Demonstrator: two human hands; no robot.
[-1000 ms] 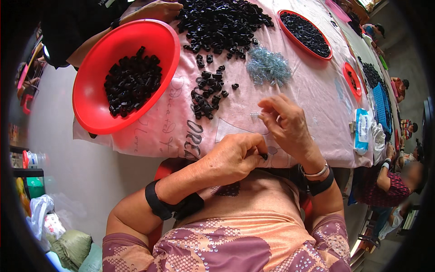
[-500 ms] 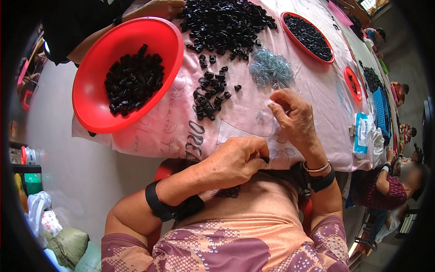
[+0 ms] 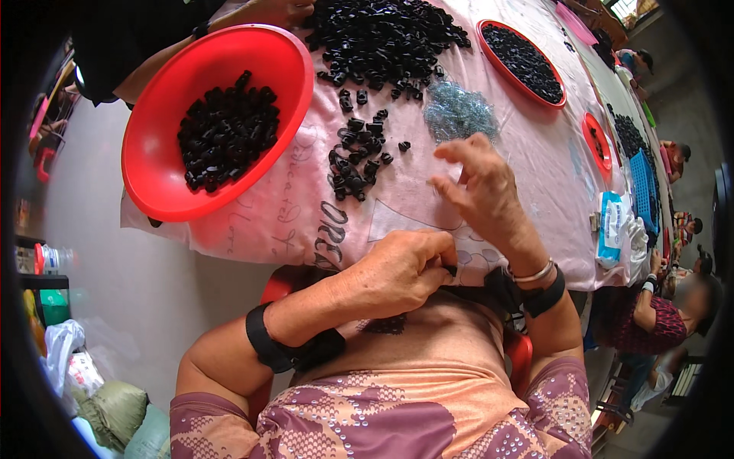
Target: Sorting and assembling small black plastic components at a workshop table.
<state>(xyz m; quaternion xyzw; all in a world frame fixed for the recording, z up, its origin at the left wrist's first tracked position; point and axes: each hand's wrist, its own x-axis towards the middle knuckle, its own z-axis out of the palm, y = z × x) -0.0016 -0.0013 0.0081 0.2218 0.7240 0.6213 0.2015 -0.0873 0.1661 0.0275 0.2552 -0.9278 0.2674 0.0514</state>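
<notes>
My left hand (image 3: 405, 268) is closed at the near edge of the table, its fingertips pinching a small black plastic part (image 3: 452, 270) that shows only in part. Farther out, my right hand (image 3: 485, 187) hovers over the cloth with thumb and forefinger spread and nothing visible between them. Just beyond its fingers lies a heap of small shiny bluish coils (image 3: 457, 109) that look like springs. A loose cluster of black plastic parts (image 3: 358, 149) is spread to the left of my right hand. A much bigger pile of black parts (image 3: 382, 38) covers the far side.
At the left, a red basin (image 3: 218, 200) holds more black parts and overhangs the table edge. Another red basin (image 3: 562, 99) of parts stands far right, near a small red tray (image 3: 587, 145), a blue basket (image 3: 642, 183) and a wipes packet (image 3: 609, 229). Someone's forearm (image 3: 164, 61) reaches behind the left basin.
My right hand has shifted slightly left, and its thumb and forefinger have spread wider. My left hand stays in place, still pinching the black part.
</notes>
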